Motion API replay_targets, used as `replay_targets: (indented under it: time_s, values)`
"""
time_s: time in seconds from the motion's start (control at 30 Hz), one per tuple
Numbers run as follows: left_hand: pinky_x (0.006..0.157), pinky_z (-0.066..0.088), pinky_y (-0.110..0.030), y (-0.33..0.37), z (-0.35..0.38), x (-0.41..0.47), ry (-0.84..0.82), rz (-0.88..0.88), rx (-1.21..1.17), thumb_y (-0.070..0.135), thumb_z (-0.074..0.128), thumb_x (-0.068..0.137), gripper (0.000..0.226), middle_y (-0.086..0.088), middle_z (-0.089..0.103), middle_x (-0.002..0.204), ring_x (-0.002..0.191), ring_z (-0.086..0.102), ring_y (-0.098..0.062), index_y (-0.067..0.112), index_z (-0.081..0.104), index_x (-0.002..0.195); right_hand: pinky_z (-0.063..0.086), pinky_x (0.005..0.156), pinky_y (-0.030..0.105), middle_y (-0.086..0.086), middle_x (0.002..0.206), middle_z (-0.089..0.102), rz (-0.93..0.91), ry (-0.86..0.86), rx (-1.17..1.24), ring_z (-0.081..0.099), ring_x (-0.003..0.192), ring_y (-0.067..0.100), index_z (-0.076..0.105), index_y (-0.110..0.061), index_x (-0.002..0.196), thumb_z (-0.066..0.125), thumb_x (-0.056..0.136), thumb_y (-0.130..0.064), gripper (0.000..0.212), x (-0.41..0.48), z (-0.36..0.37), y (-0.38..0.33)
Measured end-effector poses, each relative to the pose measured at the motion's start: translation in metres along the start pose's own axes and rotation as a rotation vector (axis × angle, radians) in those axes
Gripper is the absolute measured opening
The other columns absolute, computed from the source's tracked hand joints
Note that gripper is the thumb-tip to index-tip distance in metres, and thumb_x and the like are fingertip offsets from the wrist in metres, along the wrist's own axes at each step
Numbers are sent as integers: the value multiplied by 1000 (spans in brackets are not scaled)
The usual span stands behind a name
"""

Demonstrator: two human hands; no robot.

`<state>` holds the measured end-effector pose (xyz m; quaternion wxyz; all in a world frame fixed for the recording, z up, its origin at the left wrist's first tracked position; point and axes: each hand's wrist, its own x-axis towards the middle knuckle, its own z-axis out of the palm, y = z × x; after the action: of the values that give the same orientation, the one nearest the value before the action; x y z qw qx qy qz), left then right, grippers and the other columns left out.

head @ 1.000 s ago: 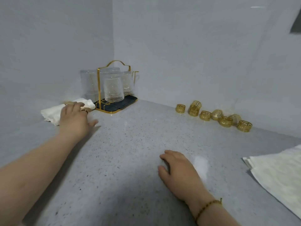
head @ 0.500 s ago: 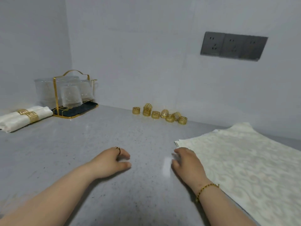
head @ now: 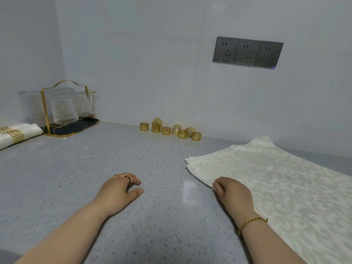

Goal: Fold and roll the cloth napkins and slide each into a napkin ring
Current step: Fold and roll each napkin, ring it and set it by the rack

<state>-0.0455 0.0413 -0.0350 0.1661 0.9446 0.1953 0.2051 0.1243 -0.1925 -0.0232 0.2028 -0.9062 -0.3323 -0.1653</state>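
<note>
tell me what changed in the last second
The left hand let go of the ringed rolled napkin at far left and drew back to rest on the counter in front. The right hand moved over to the edge of the flat napkin stack, touching it. The loose napkin rings and glass rack stayed put.

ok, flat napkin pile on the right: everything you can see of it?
The napkin pile is cream cloth with a pale tone-on-tone swirl weave, lying flat and unfolded on the grey speckled counter, right side. Offset edges at its left corner show several layers; count unclear. Its far corner looks slightly lifted. It runs out of frame right and bottom. The right hand rests on its left edge, fingers curled; whether they pinch the cloth cannot be told.
</note>
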Motion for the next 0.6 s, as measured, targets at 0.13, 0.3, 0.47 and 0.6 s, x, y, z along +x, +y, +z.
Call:
replay_targets:
  time_s: [0.13,0.3,0.47,0.6]
  values:
    - [98,28,-17,-2,2,-1,8,15,14,40,53,88,36,7,52,127,120,44,-10,22,58,118,39,70,29,6,98,68,20,65,122,59,93,22,67,-7,97,45,95,-22,26,-3,-2,-1]
    - [99,30,-20,14,-1,-6,108,147,68,66,38,78,69,6,47,135,124,43,-13,22,47,131,29,63,25,6,94,66,25,109,232,55,82,19,64,-7,96,44,95,-19,23,-6,-9,-4]
    - [90,40,-22,45,5,-15,95,311,154,66,36,68,77,1,59,124,111,58,-18,20,47,129,38,70,24,5,93,68,-165,15,369,59,84,19,65,-8,93,45,93,-26,27,-18,-18,-30]
    - [76,51,-19,64,19,-12,40,444,175,59,38,69,70,3,66,113,101,54,-6,18,44,125,39,77,25,5,101,68,-276,-166,346,59,94,20,66,-9,98,48,93,-25,24,-30,-15,-50]
